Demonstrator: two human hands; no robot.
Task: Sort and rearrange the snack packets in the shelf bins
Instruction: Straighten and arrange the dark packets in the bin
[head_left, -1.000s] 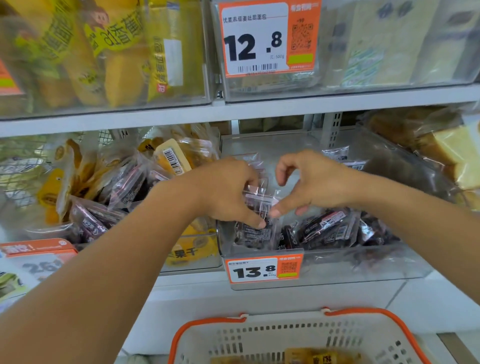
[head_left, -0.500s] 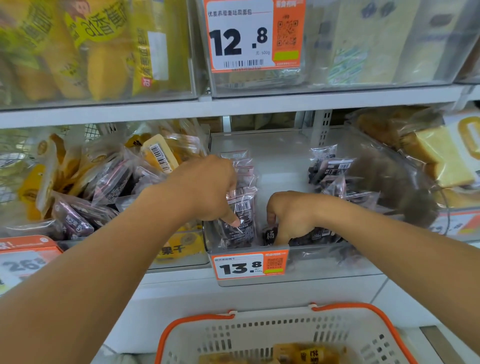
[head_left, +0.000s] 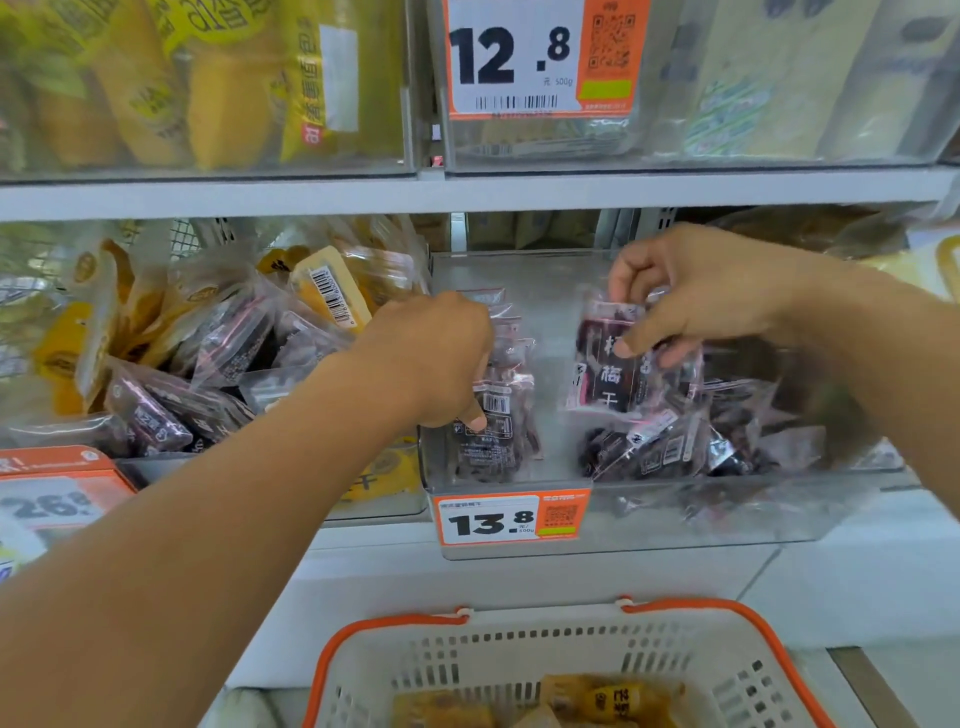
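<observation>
The clear bin (head_left: 779, 512) with the 13.8 price tag (head_left: 511, 518) on the middle shelf is being worked in, and its low front wall is being judged the main risk: any packet knocked forward is likely being sent over it toward the basket (head_left: 561, 670) below, where yellow packets are already lying, so stock would be getting mixed. The loose pile of dark packets (head_left: 670, 447) at the right of this bin is being left unsupported and slanted; sliding or spreading is being expected if it is brushed by the wrist above. The upright row of packets (head_left: 501, 410) at the left of the bin is being held by the left hand (head_left: 441, 358), fingers curled over its top and the thumb pressed on the front packet; toppling forward is being risked if that hold is eased before the row is packed tight. One dark packet (head_left: 610, 364) is being pinched near its top between thumb and fingers of the right hand (head_left: 711, 291) and is being kept lifted above the pile, apart from the row; the film looks slick and the pinch small, so slipping is being judged possible, as is crushing the contents if squeezed harder. Similar dark packets mixed among yellow ones in the left bin (head_left: 156, 462) are being noted as a mis-sort risk.
</observation>
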